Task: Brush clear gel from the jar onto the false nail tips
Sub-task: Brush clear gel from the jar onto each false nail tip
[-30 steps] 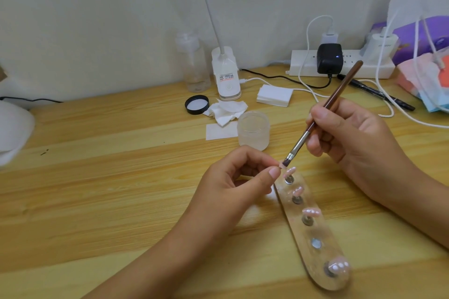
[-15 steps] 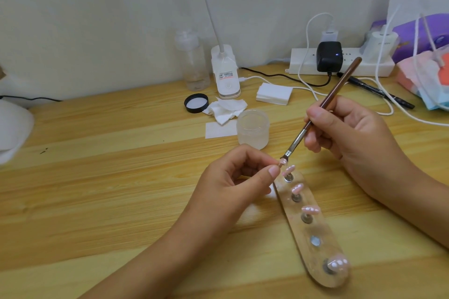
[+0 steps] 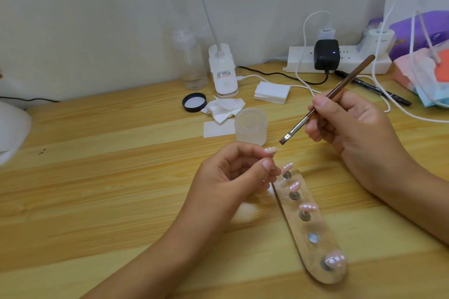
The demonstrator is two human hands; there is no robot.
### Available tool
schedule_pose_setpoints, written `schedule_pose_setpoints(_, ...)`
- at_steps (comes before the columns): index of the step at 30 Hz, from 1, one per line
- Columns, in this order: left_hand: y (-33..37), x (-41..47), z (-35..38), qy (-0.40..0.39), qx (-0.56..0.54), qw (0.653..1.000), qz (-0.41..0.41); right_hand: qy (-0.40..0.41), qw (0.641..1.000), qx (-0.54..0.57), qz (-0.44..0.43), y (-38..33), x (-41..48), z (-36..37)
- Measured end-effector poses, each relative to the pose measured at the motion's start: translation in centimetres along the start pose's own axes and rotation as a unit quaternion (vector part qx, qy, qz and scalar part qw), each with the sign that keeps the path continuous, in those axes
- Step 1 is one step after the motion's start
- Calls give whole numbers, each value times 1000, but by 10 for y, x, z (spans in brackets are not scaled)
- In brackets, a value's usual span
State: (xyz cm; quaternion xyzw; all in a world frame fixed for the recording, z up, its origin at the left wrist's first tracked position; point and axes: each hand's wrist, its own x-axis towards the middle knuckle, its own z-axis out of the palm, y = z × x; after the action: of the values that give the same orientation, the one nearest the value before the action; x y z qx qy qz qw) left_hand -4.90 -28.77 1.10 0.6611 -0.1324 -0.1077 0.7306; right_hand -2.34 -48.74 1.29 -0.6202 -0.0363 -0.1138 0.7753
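the brush (image 3: 325, 98) has come off the nail tip (image 3: 270, 150). half a second ago its bristles touched that tip; now i see them up and to the right of it, clearly apart. the nail tip itself sits a little higher than before, pale pink and glossy, at the very ends of my left hand's fingers. the left hand (image 3: 233, 177) pinches it from below between thumb and forefinger, the other fingers curled in; i can't tell whether it grips the tip itself or a peg under it. the right hand (image 3: 352, 128) holds the brush like a pen, thumb and fingers closed round the brown handle, which slants up and away to the right.

the jar (image 3: 250, 127) stands open just behind the pinched tip and just left of the bristles, touching neither. just right of the left thumb lies the holder strip (image 3: 325, 247), flat on the wooden table (image 3: 97, 189). four other tips (image 3: 308, 207) stand on its pegs and one socket (image 3: 313, 238) is bare.

behind the jar i see a white pad (image 3: 218, 128), a crumpled tissue (image 3: 224, 109) and a black lid (image 3: 194, 102). further back are a stack of pads (image 3: 272, 92), a lamp base (image 3: 223, 73), a clear bottle (image 3: 192, 63) and a power strip (image 3: 340, 58) against the wall.
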Motion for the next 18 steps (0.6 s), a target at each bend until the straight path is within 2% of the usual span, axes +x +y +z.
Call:
schedule_pose_setpoints(3, 2, -3, 1, 10, 14, 999, 34, -1, 1000, 4, 1, 1, 1, -1)
schedule_pose_setpoints(5, 3, -7, 1, 23, 103, 987, 120, 3, 1000, 6, 4, 1, 1, -2)
schedule_pose_setpoints(8, 1, -14, 6, -13, 279, 922, 268, 9, 1000, 9, 10, 1, 3, -3)
schedule_pose_setpoints(11, -7, -19, 13, -50, 394, 844, 361, 5, 1000, 8, 10, 0, 3, -2)
schedule_pose_setpoints(14, -11, -19, 16, -61, 454, 799, 390, 1, 1000, 3, 11, 0, 2, -2)
schedule_pose_setpoints(18, -13, -19, 16, -67, 477, 784, 391, 1, 1000, 11, 12, 0, 2, -3)
